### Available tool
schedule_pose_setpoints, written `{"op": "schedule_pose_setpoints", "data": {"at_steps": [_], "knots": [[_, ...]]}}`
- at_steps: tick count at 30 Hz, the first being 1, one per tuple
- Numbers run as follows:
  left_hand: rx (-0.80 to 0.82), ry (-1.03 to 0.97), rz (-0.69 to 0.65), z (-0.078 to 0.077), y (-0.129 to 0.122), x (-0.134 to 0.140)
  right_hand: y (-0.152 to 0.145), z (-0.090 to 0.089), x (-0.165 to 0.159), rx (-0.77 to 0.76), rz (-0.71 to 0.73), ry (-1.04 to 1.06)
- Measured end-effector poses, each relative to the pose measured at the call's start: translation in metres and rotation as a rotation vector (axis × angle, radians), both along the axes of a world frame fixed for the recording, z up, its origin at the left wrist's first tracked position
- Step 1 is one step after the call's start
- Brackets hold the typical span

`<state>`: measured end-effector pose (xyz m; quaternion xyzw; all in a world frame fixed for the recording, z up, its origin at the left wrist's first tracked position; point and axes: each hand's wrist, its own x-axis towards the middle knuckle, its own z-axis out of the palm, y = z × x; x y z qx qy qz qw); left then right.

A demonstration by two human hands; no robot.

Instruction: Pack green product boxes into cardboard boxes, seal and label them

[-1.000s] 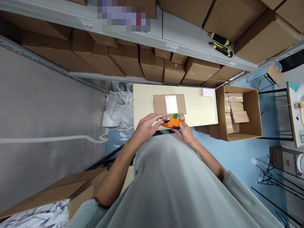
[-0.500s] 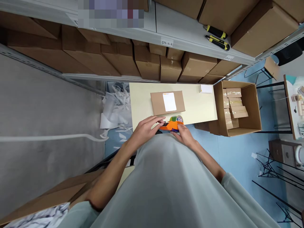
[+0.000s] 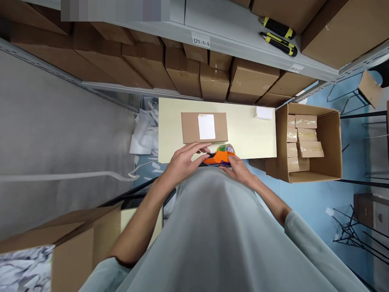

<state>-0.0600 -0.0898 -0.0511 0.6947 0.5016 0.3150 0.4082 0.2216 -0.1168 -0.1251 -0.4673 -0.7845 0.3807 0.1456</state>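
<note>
Left to right, as I see it from where I stand. The person's left hand, over the near edge of the counter left of its middle, has its fingers loosely parted; thumb and fingertips reach the dark left end of the tape dispenser, but whether they pinch it or a tape end is too small to tell. Beyond this hand lies the flat carton with its white label, between the counter's far and near edges, nearer the left edge than the right.

The tape dispenser, orange, is held over the middle of the near edge, its tape roll toward the far edge. It is probably light, with a stiff plastic body that tolerates a firm squeeze; the roll should be smooth and may spin if gripped. The sounder hold is the body's right end, clear of the roll. The dark left end may carry a cutting edge and is best touched with care.

The right hand is closed around that right end, thumb on top. Farther right, a small white box sits by the counter's far right corner; just past the right edge stands an open box holding small packages.
</note>
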Motion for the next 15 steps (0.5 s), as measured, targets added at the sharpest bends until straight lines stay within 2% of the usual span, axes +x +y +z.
{"op": "schedule_pose_setpoints", "data": {"at_steps": [4, 8, 12, 15], "knots": [[0.013, 0.007, 0.025, -0.001, -0.003, 0.022, 0.008, -0.005, 0.019, -0.018, 0.039, 0.018], [0.018, 0.009, 0.065, -0.009, -0.007, 0.038, 0.014, -0.01, 0.032, -0.046, 0.057, 0.067], [-0.034, 0.008, 0.06, -0.024, -0.011, 0.048, 0.015, -0.013, 0.047, -0.086, 0.073, 0.082], [-0.099, -0.001, 0.057, -0.042, -0.014, 0.054, 0.014, -0.018, 0.062, -0.098, 0.11, 0.035]]}}
